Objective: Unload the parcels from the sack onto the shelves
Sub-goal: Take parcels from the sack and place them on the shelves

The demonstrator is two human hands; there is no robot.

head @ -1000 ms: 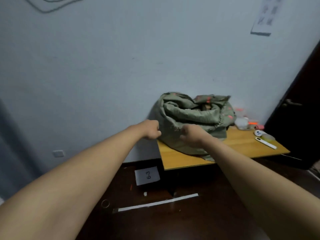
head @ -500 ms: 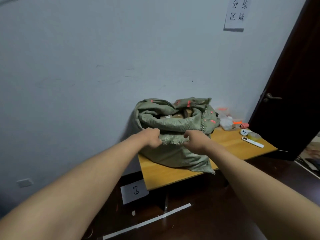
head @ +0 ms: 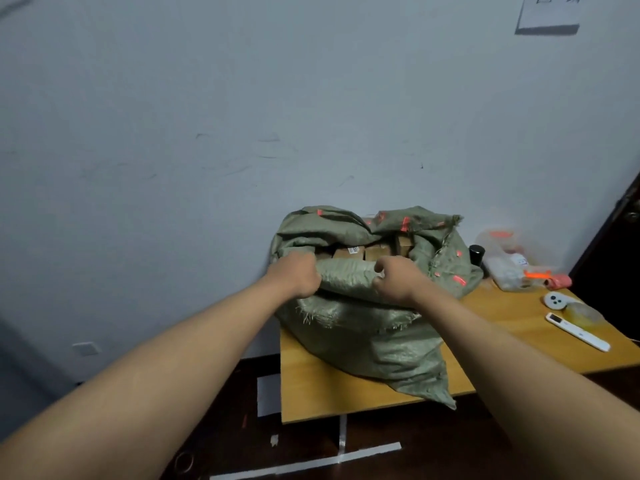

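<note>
The step in hand looks like opening the sack, not yet lifting anything out: one green woven sack (head: 374,327) stands on the wooden bench (head: 519,323), pushed back against the wall, and both hands are at its near rim. The left hand (head: 296,277) has its fingers curled tight round the rolled edge of the cloth on the sack's left side, and the right hand (head: 398,278) grips the same roll just to the right of it, thumb and fingers pinched into the fabric; neither hand holds a parcel. Just behind the rolled edge, inside the mouth of the sack, brown cardboard parcels (head: 349,252) show, about four tops that I can count, with more likely hidden beneath. The next move, by my judgement, calls for the rim to be turned down further so the mouth stays wide, then one hand freed to reach in for the nearest box; no shelves are in view, so the person would have to turn away from the bench to place it. To the right of the sack lie one clear plastic bag of small items (head: 509,265), one dark jar (head: 477,254), one white remote-like stick (head: 576,331), one round white device (head: 556,301) and one roll of clear tape (head: 583,313).
</note>
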